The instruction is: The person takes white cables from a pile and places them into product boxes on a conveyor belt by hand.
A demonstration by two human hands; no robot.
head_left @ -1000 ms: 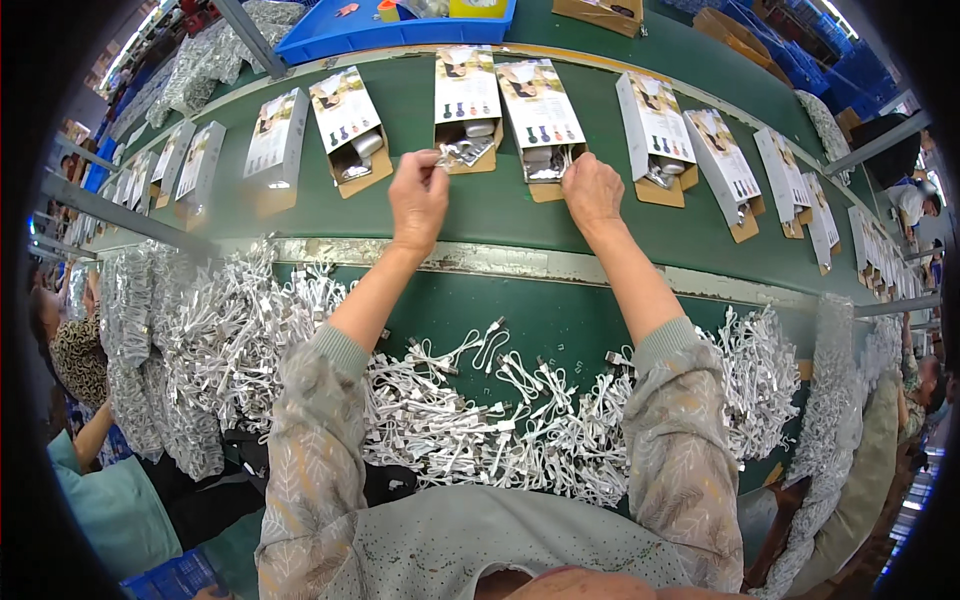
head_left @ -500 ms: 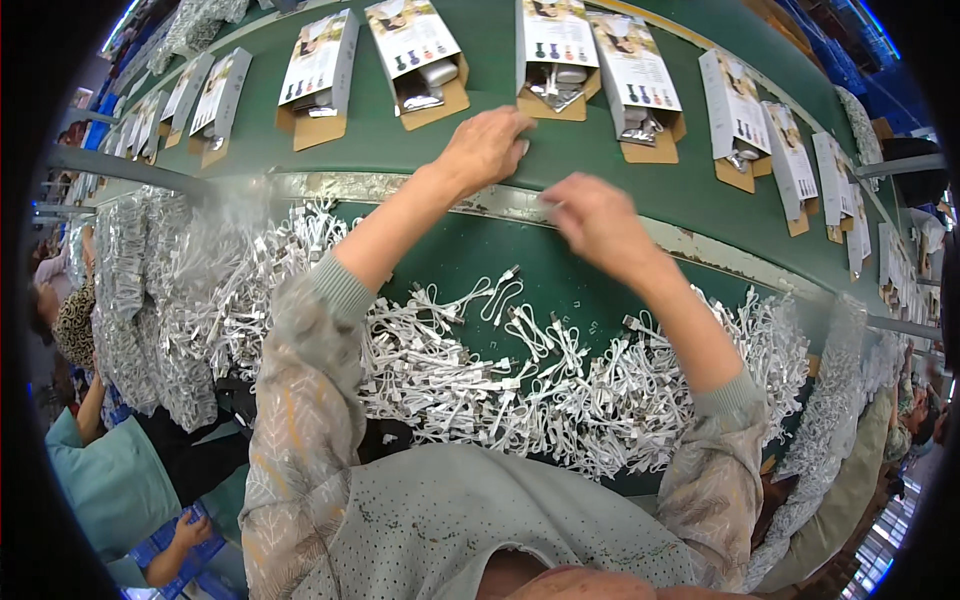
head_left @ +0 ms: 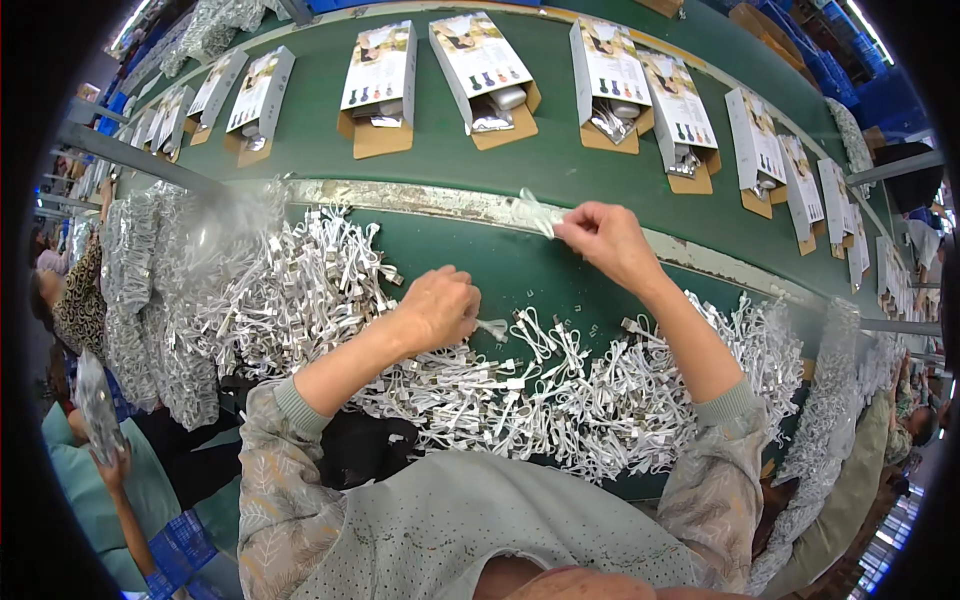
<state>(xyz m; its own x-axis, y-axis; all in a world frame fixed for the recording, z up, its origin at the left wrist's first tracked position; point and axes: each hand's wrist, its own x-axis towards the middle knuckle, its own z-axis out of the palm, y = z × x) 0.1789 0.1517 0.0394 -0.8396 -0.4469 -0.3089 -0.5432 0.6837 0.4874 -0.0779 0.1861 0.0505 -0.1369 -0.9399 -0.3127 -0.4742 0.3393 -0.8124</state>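
Note:
My right hand (head_left: 608, 240) is closed in a pinch on a white USB cable (head_left: 535, 213), bundled short and blurred, held above the worn metal rail. Lower and to the left, my left hand (head_left: 438, 308) is closed, its fingers curled over the cable pile. A blurred white USB cable (head_left: 492, 328) sticks out beside its fingertips; the grip itself is partly hidden. Beneath both hands spreads a large heap of white USB cables (head_left: 560, 400). Beyond the rail, an open white box (head_left: 485, 60) lies on the green belt, a silver pouch and a white item showing in its mouth.
Several similar boxes (head_left: 380, 75) line the belt to both sides. A pale, chipped rail (head_left: 400, 197) separates belt and worktop. Clear bags of cables (head_left: 130, 260) hang at left, more (head_left: 825, 400) at right. Metal bars (head_left: 140, 155) cross both sides. A co-worker's hand (head_left: 112, 465) holds a bag at lower left.
My left hand has dropped back from the belt to the cable heap. My right hand has risen slightly and now holds a cable. The boxes have shifted right.

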